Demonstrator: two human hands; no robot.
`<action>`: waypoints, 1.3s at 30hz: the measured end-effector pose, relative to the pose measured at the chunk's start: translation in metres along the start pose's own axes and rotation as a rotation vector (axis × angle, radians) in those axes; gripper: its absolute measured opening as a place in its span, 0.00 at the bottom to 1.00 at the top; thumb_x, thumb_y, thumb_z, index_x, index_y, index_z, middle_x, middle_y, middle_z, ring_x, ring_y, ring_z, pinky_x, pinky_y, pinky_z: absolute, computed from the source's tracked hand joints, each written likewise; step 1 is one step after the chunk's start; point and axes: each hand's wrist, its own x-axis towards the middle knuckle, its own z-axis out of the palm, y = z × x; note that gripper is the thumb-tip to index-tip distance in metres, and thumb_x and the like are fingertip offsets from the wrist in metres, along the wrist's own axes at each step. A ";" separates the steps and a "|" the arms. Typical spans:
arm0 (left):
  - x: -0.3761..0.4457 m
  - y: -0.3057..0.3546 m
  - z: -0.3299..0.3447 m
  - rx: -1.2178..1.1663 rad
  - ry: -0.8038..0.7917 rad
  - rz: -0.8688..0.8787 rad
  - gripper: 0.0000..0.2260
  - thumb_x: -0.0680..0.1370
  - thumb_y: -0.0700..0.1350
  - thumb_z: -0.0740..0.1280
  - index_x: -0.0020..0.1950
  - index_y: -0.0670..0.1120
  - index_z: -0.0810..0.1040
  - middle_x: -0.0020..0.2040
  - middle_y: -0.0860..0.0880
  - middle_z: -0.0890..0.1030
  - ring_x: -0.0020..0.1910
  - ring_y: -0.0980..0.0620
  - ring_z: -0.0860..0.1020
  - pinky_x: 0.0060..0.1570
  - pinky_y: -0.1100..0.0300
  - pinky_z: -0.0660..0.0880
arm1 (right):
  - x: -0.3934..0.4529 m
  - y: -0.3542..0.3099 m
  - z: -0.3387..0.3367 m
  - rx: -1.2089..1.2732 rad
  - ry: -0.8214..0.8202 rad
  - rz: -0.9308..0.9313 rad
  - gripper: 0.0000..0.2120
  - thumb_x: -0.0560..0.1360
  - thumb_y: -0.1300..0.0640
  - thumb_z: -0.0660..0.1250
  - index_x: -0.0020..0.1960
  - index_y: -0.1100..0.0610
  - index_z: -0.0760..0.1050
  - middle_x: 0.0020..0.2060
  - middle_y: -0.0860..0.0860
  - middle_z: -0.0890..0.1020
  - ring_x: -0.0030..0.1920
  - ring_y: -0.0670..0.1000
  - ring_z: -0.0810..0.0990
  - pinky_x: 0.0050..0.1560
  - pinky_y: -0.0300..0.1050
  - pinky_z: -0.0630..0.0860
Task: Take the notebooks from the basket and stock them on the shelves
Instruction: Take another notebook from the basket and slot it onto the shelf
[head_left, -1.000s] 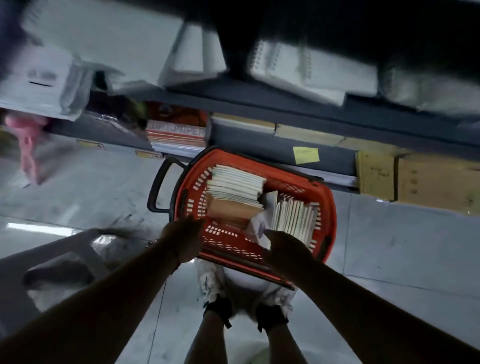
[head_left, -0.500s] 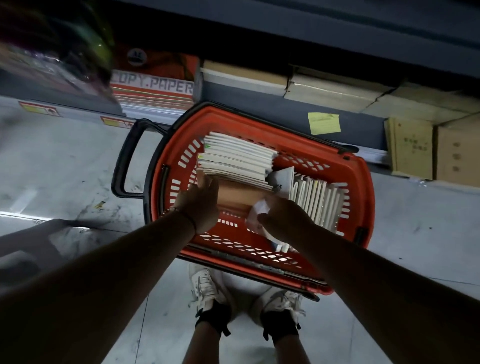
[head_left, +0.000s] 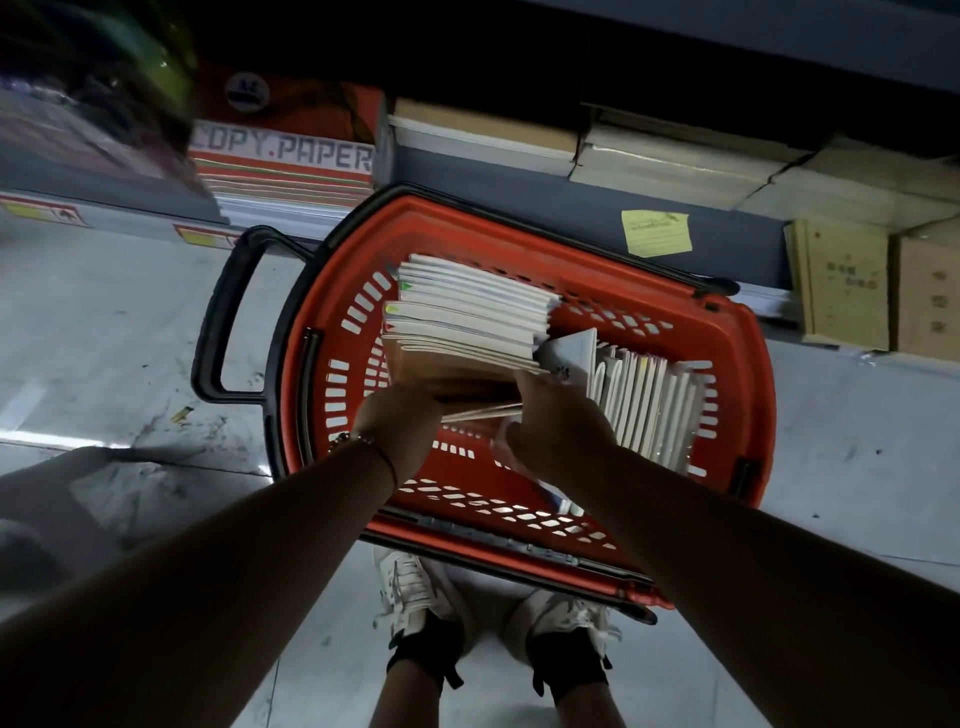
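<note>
A red basket with a black handle stood on the grey floor, just in front of the bottom shelf. Inside it, a stack of notebooks leaned along the far left part, white page edges up, with brown covers nearest the person. A second row of notebooks stood on edge at the right side of the basket.

Both arms reached down into the basket. The left hand gripped the near end of the leaning stack from the left, fingers curled around the brown covers. The right hand met the same stack from the right, its fingers curled onto the lower edges of a few notebooks that fanned apart there. A bracelet sat on the left wrist.

On the bottom shelf, a pack marked COPY PAPER lay left of the basket, and brown paper-wrapped bundles lay further right. A yellow sticky note was stuck to the shelf front behind the basket. Cardboard boxes stood at the far right. The person's white shoes showed below the basket's near rim.
</note>
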 end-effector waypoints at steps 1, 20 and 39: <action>0.001 0.000 0.003 0.004 -0.016 0.000 0.07 0.81 0.38 0.63 0.55 0.44 0.79 0.48 0.47 0.81 0.47 0.49 0.82 0.47 0.57 0.81 | 0.001 0.001 0.004 -0.020 -0.011 -0.009 0.17 0.75 0.56 0.65 0.64 0.54 0.70 0.61 0.56 0.78 0.65 0.60 0.73 0.54 0.56 0.79; -0.127 -0.010 -0.124 -1.509 0.206 0.079 0.11 0.79 0.45 0.69 0.61 0.51 0.81 0.57 0.58 0.84 0.57 0.59 0.81 0.54 0.63 0.78 | -0.107 -0.003 -0.137 0.617 0.000 -0.066 0.10 0.76 0.59 0.71 0.48 0.43 0.79 0.41 0.39 0.82 0.40 0.30 0.78 0.38 0.24 0.71; -0.297 0.049 -0.281 -1.523 -0.029 0.008 0.12 0.79 0.44 0.69 0.62 0.51 0.80 0.55 0.55 0.85 0.55 0.57 0.82 0.54 0.59 0.79 | -0.301 -0.027 -0.357 1.279 0.343 0.069 0.07 0.74 0.60 0.72 0.51 0.59 0.81 0.46 0.54 0.85 0.49 0.55 0.83 0.51 0.53 0.76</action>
